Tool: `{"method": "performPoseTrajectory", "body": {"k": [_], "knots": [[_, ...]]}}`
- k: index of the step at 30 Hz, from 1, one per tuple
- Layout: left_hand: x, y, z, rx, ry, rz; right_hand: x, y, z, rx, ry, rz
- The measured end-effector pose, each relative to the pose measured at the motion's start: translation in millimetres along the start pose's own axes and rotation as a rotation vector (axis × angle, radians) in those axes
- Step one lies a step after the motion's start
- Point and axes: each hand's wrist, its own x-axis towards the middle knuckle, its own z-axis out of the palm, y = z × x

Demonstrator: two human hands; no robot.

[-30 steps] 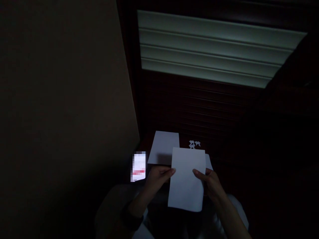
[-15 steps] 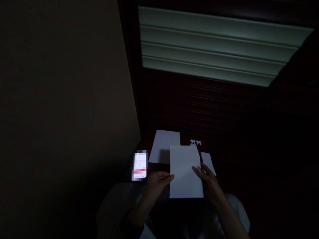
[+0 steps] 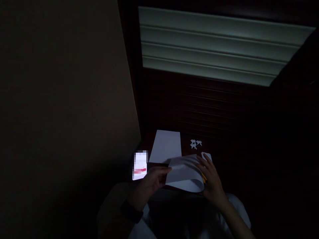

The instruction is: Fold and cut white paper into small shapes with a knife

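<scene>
In a very dark room I hold a white sheet of paper [image 3: 183,174] over a dark table. It is bent over on itself, its near edge curled into a fold. My left hand [image 3: 152,181] pinches the sheet's left edge, thumb on top. At the sheet's right edge, my right hand [image 3: 210,179] presses on the paper with fingers stretched forward. A little yellow shows under the right fingers; I cannot make out what it is.
A second white sheet [image 3: 165,146] lies flat behind the folded one. Small folded white paper pieces [image 3: 195,143] sit to its right. A lit phone screen [image 3: 140,165] glows at the left. A wall rises on the left, a slatted blind [image 3: 211,46] beyond.
The sheet was held upright and flat a second ago; it has since come down towards the table and been bent over. Both hands stayed at its edges, the right one now lying flatter.
</scene>
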Motion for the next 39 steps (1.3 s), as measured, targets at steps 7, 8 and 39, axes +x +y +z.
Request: {"method": "performPoseTrajectory", "body": {"k": [7, 8, 39], "knots": [[10, -13, -10.7, 0.274, 0.098, 0.209, 8, 24, 8, 0.728, 0.269, 0.711], [11, -16, -12.8, 0.333, 0.091, 0.221, 11, 25, 11, 0.807, 0.239, 0.761], [47, 36, 26.0, 0.975, -0.179, 0.341, 18, -20, 32, 0.539, -0.184, 0.675]]}}
